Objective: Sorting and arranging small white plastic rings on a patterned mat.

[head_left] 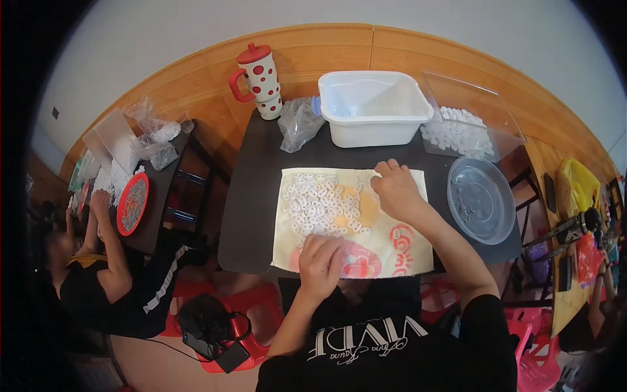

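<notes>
Many small white plastic pieces with holes [310, 204] lie spread over the left and middle of a cream cloth [418, 196] with a pink, orange and red print. Over the cloth's front edge, my left hand [320, 264] has its fingers curled and drawn together, just below the nearest pieces. My right hand [397, 189] is bent down at the cloth's far right part, its fingers closed toward the surface beside a few pieces. Whatever either hand's fingertips may hold is hidden.
Behind the cloth stand a white tub [375, 130], a spotted tumbler [261, 81], a grey plastic bag [299, 124] and a clear box of white parts [460, 134]. A round clear tray [483, 202] with small grey bits is at right. Another person [98, 268] works at the left table beside a red tray [134, 206].
</notes>
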The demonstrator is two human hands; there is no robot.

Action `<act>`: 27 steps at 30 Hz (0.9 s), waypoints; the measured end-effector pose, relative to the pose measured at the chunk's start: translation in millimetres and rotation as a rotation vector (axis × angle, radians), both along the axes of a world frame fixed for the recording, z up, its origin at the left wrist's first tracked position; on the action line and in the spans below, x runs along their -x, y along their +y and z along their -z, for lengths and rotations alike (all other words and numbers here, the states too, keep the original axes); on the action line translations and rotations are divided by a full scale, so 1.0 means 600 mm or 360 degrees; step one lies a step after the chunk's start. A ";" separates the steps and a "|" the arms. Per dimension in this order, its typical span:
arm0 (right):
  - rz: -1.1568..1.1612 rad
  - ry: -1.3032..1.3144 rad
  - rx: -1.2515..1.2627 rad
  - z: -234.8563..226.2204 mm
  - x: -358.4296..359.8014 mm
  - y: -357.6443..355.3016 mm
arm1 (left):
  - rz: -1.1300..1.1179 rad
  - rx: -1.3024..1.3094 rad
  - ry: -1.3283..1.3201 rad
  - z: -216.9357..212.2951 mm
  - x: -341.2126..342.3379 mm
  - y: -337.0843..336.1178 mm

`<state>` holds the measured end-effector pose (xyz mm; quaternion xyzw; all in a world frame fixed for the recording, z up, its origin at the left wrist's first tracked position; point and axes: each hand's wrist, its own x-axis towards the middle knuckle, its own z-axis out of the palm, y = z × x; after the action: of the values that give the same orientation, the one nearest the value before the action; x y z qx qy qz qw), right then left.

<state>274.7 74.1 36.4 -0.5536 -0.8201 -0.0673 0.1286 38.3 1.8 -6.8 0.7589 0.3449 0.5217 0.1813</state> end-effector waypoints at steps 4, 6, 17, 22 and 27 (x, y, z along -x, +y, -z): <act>0.0192 -0.0019 0.0162 0.020 0.014 0.013 | 0.0017 0.0018 0.0012 0.001 0.005 -0.001; 0.0227 0.0018 0.0154 0.029 0.014 0.017 | 0.0027 0.0004 0.0011 -0.001 0.003 0.000; -0.0307 0.0226 -0.0393 -0.017 0.067 -0.131 | 0.0219 0.0830 -0.0618 -0.027 -0.011 -0.024; -0.0524 0.0501 -0.0590 0.001 0.079 -0.181 | 0.0708 0.1206 -0.0994 -0.005 -0.017 -0.015; -0.0213 0.0505 -0.0431 0.024 -0.012 -0.150 | 0.0595 0.1162 -0.0885 0.013 -0.024 -0.016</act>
<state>282.0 -16.1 22.1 -0.4793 -0.8078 -0.0802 0.3335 52.9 -7.9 -14.6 0.5269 0.3017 0.5080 0.6110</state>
